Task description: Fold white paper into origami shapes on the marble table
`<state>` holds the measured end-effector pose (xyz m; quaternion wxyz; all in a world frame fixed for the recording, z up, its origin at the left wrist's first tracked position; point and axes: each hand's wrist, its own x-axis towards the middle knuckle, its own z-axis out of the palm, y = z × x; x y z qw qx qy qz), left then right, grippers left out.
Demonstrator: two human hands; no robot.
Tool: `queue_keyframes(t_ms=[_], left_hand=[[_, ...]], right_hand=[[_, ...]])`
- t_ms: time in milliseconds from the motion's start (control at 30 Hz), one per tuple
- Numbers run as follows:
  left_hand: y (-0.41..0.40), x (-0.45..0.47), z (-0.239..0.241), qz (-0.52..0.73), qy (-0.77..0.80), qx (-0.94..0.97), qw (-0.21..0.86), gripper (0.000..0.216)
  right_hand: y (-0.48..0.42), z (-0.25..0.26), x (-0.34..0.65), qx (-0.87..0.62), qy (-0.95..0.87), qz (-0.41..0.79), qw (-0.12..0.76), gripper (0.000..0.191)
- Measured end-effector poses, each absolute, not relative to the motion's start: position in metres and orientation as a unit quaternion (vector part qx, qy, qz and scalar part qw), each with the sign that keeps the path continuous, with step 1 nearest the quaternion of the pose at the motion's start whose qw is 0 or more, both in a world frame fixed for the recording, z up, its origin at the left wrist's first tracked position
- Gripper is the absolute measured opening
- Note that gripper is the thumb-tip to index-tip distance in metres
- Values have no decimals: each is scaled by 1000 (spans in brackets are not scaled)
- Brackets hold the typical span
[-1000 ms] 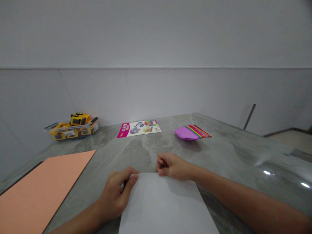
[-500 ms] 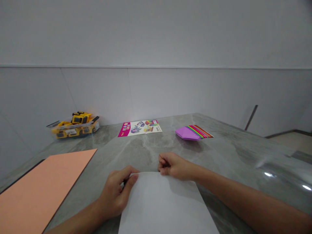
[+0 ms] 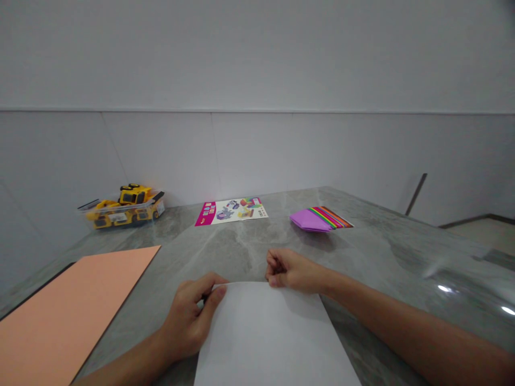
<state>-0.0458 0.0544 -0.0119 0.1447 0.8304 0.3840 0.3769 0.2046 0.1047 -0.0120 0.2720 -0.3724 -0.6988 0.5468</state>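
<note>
A white sheet of paper lies on the grey marble table right in front of me. My left hand pinches the sheet's far left corner, thumb on top and fingers curled. My right hand is closed in a loose fist and presses on the sheet's far edge, near the right corner. Both forearms rest low over the table.
A large orange sheet lies at the left. Farther back are a yellow toy truck in a clear tray, a printed instruction leaflet and a stack of coloured paper with a purple sheet on top. A white wall borders the table.
My right hand has slid a little to the right along the sheet's far edge. The left hand keeps its pinch on the corner.
</note>
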Motion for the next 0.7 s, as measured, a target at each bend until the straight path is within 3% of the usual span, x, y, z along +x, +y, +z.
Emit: queue_keyframes(t_ms=[700], left_hand=[[61,-54,-13,396,387,818,154,23]], right_hand=[[111,-8,214,-395,-709,516,275,32]])
